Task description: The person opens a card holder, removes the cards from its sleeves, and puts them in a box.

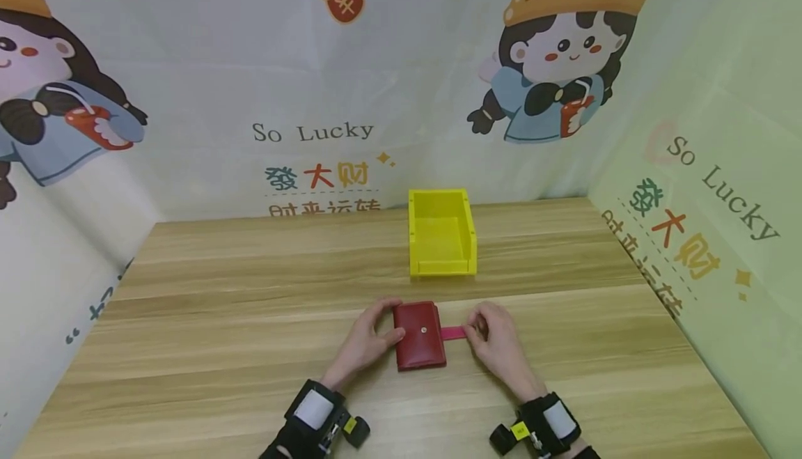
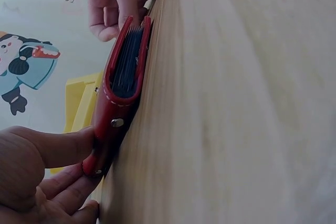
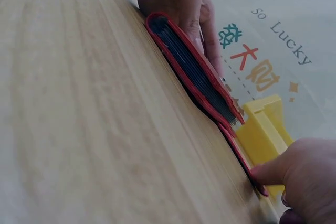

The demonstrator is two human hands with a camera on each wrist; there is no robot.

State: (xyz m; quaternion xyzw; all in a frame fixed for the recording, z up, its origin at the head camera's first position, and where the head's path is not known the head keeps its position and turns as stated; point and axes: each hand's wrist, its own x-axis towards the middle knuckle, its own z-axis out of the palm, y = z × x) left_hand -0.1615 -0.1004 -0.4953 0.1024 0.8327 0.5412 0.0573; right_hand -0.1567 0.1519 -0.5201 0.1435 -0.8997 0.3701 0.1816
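A dark red card holder (image 1: 418, 347) lies on the table with its cover folded over, a small metal snap on its top face. Thin dark sleeves (image 2: 127, 64) are stacked between its covers in the left wrist view. My left hand (image 1: 368, 339) grips its left edge, thumb on top and fingers around the spine. From the right side a pinkish-red strap (image 1: 452, 333) sticks out flat, unfastened. My right hand (image 1: 496, 339) pinches the strap's end between thumb and fingers; in the right wrist view the thumb presses on the strap (image 3: 239, 156) near its tip.
Behind the card holder, toward the back edge of the wooden table (image 1: 250, 320), stands a yellow open-front bin (image 1: 443, 267). Printed cloth walls (image 1: 207, 97) enclose the back and both sides. Each wrist wears a black strap with a small camera.
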